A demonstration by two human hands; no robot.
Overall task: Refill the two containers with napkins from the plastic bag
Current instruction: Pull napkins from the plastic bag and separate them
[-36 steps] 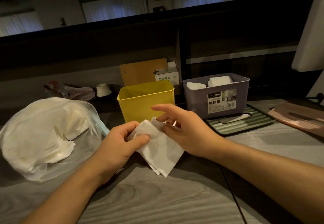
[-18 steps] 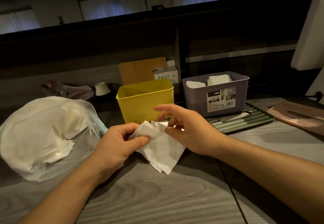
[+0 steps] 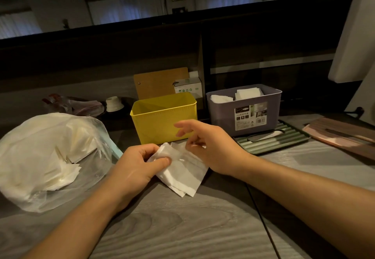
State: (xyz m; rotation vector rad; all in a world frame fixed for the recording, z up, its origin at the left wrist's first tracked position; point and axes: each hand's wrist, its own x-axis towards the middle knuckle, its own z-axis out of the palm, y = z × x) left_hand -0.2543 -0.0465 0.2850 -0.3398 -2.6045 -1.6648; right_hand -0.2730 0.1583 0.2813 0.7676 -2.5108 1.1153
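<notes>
My left hand point(image 3: 136, 167) grips a small stack of white napkins point(image 3: 182, 172) just above the grey wooden table, thumb on top. My right hand point(image 3: 211, 147) touches the stack's upper right edge, its lower fingers curled on the napkins and its index finger stretched out. Right behind the hands stands the yellow container point(image 3: 162, 116), whose visible inside shows no napkins. To its right the purple container point(image 3: 243, 108) holds two piles of white napkins. The clear plastic bag point(image 3: 46, 157) full of napkins lies at the left.
A green ribbed tray point(image 3: 284, 141) lies under the purple container. Wooden boards point(image 3: 341, 135) sit at the right. A brown board point(image 3: 160, 82), a small white box point(image 3: 188, 88), a tape roll point(image 3: 113, 103) and a dark crumpled bag point(image 3: 73, 104) line the back.
The hands stay almost in place. My left thumb has slid across the stack and my right fingers have shifted on its upper edge.
</notes>
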